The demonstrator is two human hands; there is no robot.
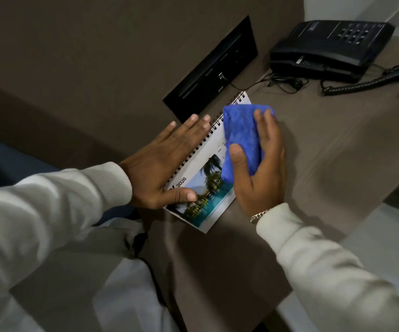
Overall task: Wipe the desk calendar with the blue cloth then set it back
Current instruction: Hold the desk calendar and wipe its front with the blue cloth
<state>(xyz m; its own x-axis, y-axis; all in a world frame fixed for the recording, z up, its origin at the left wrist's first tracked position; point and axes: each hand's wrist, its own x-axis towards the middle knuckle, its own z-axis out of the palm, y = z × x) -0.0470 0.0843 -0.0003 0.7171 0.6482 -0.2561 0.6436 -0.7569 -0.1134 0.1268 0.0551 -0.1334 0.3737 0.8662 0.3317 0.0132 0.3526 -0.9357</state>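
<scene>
From the head camera, the desk calendar (pixel 203 185) lies on the brown counter (pixel 325 159), between the two hands and near the counter's left edge. The right hand (pixel 260 168) presses the folded blue cloth (pixel 241 137) onto the far half of the calendar's page; this grip is closed on the cloth, thumb on the cloth's near-left side, fingers wrapped around its right side with one fingertip showing over the top. The left hand (pixel 167 164) lies flat and open, fingers spread and stretched out beyond the spiral binding (pixel 208 137), with the thumb pressed down on the printed palm-and-pool photo; it pins the calendar rather than clasping it. Both forearms come in from the bottom of the view in pale sleeves, and a chain bracelet (pixel 258 215) sits on the right wrist. The calendar's long axis runs diagonally, from near-left to far-right, with the spiral edge along its left side and "2026" legible beside the left thumb. Farther back on the counter sits a black telephone (pixel 330 49) with its coiled cord (pixel 366 83), well apart from the hands, and a black panel (pixel 213 68) is set in the brown wall just behind the calendar.
</scene>
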